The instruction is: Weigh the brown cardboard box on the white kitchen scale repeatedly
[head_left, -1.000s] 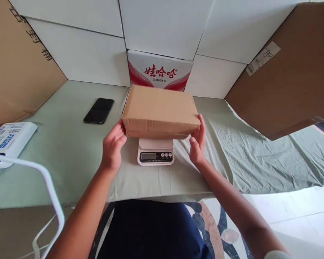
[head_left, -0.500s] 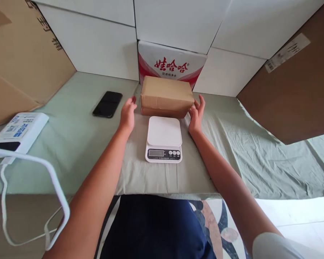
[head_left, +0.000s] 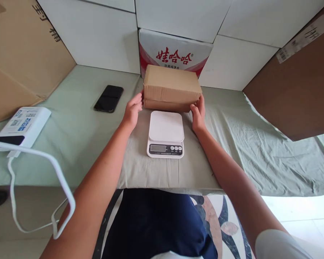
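A small brown cardboard box [head_left: 172, 84] sits behind the kitchen scale, with a horizontal seam along its front. At the box's left end is my left hand [head_left: 133, 110], its fingertips against the side. My right hand [head_left: 199, 114] grips the lower right corner, thumb at the front and fingers round the end. The white digital kitchen scale [head_left: 166, 126] lies between my forearms with a bare platform; its display [head_left: 158, 148] appears blank. Whether the box's underside touches the cloth is hidden.
Behind the box stands a white and red carton [head_left: 175, 50] against the tiled wall. A black phone [head_left: 108, 98] and a white power bank [head_left: 24, 124] with a white cable lie left. Large cardboard boxes flank the green cloth [head_left: 89, 144].
My left hand has moved right, from beside the box to contact with its left end. My right hand has closed further round the right corner. The whole view has shifted slightly.
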Available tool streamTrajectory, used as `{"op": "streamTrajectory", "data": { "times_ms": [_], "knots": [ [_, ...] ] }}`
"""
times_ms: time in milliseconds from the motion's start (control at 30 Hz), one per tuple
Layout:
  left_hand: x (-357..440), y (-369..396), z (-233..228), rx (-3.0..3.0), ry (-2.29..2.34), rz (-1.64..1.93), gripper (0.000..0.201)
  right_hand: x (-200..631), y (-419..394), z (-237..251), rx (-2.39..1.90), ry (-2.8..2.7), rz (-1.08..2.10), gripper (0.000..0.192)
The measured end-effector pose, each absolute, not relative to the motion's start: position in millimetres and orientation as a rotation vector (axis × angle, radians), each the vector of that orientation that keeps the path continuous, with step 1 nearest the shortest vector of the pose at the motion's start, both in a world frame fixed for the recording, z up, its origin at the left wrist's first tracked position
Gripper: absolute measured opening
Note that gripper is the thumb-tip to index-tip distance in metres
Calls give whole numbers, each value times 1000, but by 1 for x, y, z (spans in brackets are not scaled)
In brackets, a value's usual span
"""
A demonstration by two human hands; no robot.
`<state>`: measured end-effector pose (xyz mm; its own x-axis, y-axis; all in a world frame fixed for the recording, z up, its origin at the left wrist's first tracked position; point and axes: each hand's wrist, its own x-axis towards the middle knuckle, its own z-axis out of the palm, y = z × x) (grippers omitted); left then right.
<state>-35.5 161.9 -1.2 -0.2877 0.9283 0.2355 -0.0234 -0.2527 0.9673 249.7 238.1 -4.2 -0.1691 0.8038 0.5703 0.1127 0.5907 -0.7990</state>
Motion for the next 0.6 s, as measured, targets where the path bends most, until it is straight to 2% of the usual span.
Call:
{"op": "streamTrajectory", "data": {
  "times_ms": [233, 367, 600],
  "knots": [
    [-17, 78, 27, 1263, 1168, 1761, 69, 272, 154, 10, -705, -1639, 595, 101],
    [-10, 29, 15, 1289, 1151, 1666, 79, 294, 118, -6, -692, -1654, 607, 95],
    [-11, 12, 6, 1268, 1168, 1661, 77, 301, 112, -14, -711, -1644, 627, 91]
  ]
}}
